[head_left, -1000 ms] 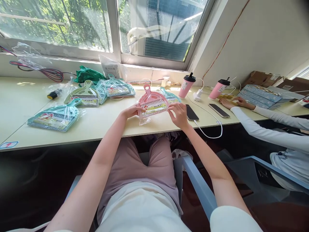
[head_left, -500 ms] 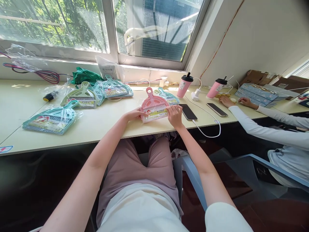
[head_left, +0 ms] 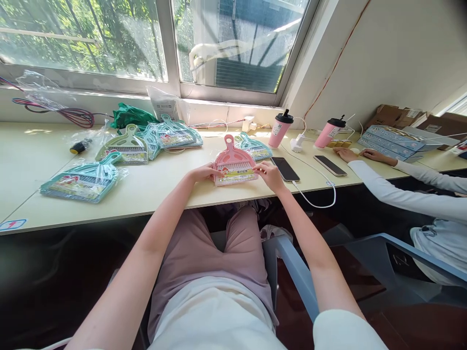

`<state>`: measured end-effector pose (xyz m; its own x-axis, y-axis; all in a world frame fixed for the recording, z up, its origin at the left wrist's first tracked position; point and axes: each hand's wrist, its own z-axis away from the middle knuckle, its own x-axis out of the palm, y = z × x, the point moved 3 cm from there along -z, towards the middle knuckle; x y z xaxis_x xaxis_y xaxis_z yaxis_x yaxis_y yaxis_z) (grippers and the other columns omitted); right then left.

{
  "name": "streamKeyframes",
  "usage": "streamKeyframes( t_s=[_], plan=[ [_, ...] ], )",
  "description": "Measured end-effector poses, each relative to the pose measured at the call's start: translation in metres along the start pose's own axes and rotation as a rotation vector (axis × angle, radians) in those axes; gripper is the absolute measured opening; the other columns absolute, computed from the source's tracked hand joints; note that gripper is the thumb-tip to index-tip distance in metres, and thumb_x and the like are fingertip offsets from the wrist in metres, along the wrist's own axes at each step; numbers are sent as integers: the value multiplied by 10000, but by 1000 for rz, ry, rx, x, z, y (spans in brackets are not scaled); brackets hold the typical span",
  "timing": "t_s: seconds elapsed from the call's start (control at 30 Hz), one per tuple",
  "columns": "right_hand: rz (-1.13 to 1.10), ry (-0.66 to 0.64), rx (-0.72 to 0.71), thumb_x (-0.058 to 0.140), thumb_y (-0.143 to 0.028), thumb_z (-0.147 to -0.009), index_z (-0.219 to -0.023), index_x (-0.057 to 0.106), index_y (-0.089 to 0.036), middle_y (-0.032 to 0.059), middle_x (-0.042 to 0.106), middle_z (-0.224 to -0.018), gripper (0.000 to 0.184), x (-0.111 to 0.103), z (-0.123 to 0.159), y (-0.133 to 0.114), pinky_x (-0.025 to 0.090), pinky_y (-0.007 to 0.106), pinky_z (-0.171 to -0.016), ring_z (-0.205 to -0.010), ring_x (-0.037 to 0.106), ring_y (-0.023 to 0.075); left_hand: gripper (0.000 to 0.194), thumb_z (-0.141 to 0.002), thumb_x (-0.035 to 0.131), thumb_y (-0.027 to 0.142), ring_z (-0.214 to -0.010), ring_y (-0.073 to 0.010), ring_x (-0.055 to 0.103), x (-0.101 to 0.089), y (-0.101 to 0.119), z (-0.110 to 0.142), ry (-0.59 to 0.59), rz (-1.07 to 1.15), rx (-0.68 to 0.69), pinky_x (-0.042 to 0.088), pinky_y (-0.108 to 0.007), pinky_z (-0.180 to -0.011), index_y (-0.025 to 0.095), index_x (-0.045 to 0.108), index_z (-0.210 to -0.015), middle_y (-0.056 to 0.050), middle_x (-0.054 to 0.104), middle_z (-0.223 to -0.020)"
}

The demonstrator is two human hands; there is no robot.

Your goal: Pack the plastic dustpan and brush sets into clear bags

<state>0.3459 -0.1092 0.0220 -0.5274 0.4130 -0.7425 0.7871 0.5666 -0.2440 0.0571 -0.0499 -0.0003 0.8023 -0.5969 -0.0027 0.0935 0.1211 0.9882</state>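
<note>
"What's different?"

"A second ago a crumpled plastic flap hung off the pink dustpan-and-brush set [head_left: 235, 159] around its seven o'clock; now none shows there. I'd judge the wrapping has been folded back or smoothed, with the handling unfinished."

"Where is the set?"

"At the wearer's twelve o'clock, near the front edge of the worktop [head_left: 164, 182], its handle towards twelve. An aqua set [head_left: 256, 146] lies just behind, at its one o'clock."

"And the hands?"

"The left hand [head_left: 205, 172] grips its edge at nine o'clock, thumb in front. The right hand [head_left: 270, 176] pinches near three. The left forearm slants towards one o'clock, the right towards eleven."
</note>
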Motion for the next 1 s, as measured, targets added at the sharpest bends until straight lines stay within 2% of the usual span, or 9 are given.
streamKeyframes(
  t_s=[0.13,0.23,0.37,0.5,0.6,0.7,0.77,0.87,1.0],
  plan=[
    [-11,-11,-59,647,-388,-1019,-854,793,-242,32,759,-873,264,-25,0,-7,495,319,-686,-697,639,180,582,-517,1003,280,-835,-239,760,-7,0,-2,76,8,46,617,-304,-680,137,737,-1015,-115,796,-981],
    [147,37,-159,626,-351,-1029,-846,763,-249,42,768,-896,250,-32,3,-18,487,343,-771,-856,660,223,609,-548,996,306,-815,-223,749,-7,3,-3,79,4,116,597,-285,-659,125,742,-1072,-118,794,-998],
    [279,114,-184,547,-270,-1039,-943,699,-232,87,750,-1075,184,-14,7,-22,438,405,-938,-1061,632,270,620,-591,982,332,-828,-240,754,0,1,-2,-6,-35,133,590,-294,-656,119,743,-1121,-139,794,-1038],
    [305,220,-40,473,-245,-1039,-968,653,-214,116,713,-1089,196,14,6,-14,404,448,-977,-1068,610,288,649,-588,981,338,-885,-262,760,6,-2,-3,-28,-55,159,608,-323,-697,118,729,-1145,-153,785,-1103],
    [310,240,-41,458,-238,-1039,-973,665,-216,128,708,-1110,219,21,-1,-10,401,469,-1002,-1090,606,298,636,-598,974,361,-863,-265,762,8,-2,-5,-19,-72,146,617,-335,-695,120,726,-1131,-146,787,-1078],
    [269,288,-29,506,-293,-1032,-950,706,-228,131,704,-1098,225,9,-13,-3,440,460,-947,-1035,621,305,615,-618,953,377,-850,-259,759,9,3,-4,0,-53,167,608,-318,-670,136,729,-1138,-132,789,-1053],
    [191,295,-5,550,-351,-1018,-917,733,-234,116,699,-1017,240,-5,-22,2,473,441,-875,-915,636,287,604,-627,941,369,-849,-255,758,9,8,-2,11,-29,191,608,-316,-674,140,726,-1143,-129,789,-1052],
    [25,224,14,605,-435,-995,-831,759,-238,80,691,-866,299,-20,-33,6,500,415,-779,-727,621,241,597,-628,934,347,-847,-255,759,10,11,1,9,-16,202,613,-326,-686,136,717,-1143,-132,788,-1061],
    [-92,76,50,687,-532,-935,-767,775,-239,79,722,-840,349,-30,-35,7,508,398,-705,-721,652,242,578,-630,925,325,-856,-255,759,13,9,3,-20,-33,179,605,-313,-676,145,715,-1137,-120,790,-1060]
  ],
)
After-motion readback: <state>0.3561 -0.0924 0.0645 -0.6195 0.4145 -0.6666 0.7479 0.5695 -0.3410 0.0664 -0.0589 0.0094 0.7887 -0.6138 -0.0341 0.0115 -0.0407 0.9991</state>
